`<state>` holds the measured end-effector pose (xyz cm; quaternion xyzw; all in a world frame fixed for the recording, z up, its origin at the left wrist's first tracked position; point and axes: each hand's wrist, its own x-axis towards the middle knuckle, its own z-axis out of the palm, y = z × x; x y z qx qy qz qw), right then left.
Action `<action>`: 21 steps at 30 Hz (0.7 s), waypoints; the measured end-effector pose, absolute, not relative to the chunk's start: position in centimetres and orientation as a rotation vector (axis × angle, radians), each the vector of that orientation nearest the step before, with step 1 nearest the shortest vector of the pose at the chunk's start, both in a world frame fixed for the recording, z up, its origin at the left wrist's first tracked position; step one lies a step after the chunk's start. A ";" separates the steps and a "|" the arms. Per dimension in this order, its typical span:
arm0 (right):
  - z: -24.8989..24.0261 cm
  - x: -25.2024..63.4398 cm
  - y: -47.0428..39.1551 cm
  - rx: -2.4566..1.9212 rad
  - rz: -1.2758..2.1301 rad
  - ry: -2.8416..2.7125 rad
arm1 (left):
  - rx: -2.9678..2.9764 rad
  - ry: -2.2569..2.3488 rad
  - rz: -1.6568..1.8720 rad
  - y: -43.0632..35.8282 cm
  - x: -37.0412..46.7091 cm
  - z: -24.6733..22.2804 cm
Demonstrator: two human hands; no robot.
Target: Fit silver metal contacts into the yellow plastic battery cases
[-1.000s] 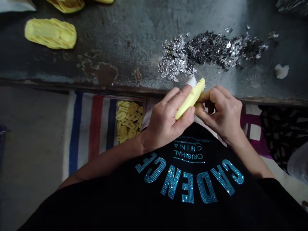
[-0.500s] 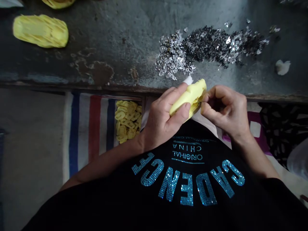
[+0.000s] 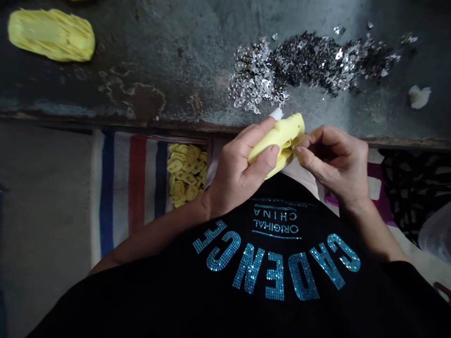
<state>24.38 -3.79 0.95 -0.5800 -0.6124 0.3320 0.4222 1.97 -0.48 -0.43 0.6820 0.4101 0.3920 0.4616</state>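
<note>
A yellow plastic car-shaped shell (image 3: 278, 136) is tilted in my left hand (image 3: 239, 166), whose fingers and thumb wrap round its left end. White material covers the tip of one left finger. Small metal bits show in the shell's opening on its right side. My right hand (image 3: 334, 162) is at that opening, thumb and forefinger pinched together; what they hold is too small to make out. Just beyond the shell, a heap of small silvery metal pieces (image 3: 259, 77) lies on the dark worktable (image 3: 197, 51).
Another yellow car-shaped piece (image 3: 51, 35) lies at the table's far left. A white scrap (image 3: 419, 97) is at the right. Below the table edge, many yellow parts (image 3: 186, 173) sit beside a striped cloth (image 3: 136, 178). A purple object (image 3: 382, 202) is at the right.
My right hand has shifted slightly right, away from the shell, and more of the shell's opening shows. The camera view has moved a little.
</note>
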 end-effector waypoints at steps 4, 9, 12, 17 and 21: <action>0.6 24.9 -4.4 -1.466 0.737 -1.516 | 1.557 1.033 0.921 -0.6 2.0 -0.2; -0.2 25.1 -3.7 -1.434 0.820 -1.401 | 1.649 0.985 0.976 -0.6 1.9 -0.2; -0.8 25.2 -3.1 -1.407 0.978 -1.343 | 1.785 0.930 1.008 -0.4 1.8 -0.4; -0.9 25.5 -2.8 -1.413 1.058 -1.345 | 1.848 0.844 1.060 -0.2 1.8 -0.8; -0.7 25.5 -3.0 -1.415 1.019 -1.379 | 1.636 0.938 0.927 -0.4 2.0 -0.2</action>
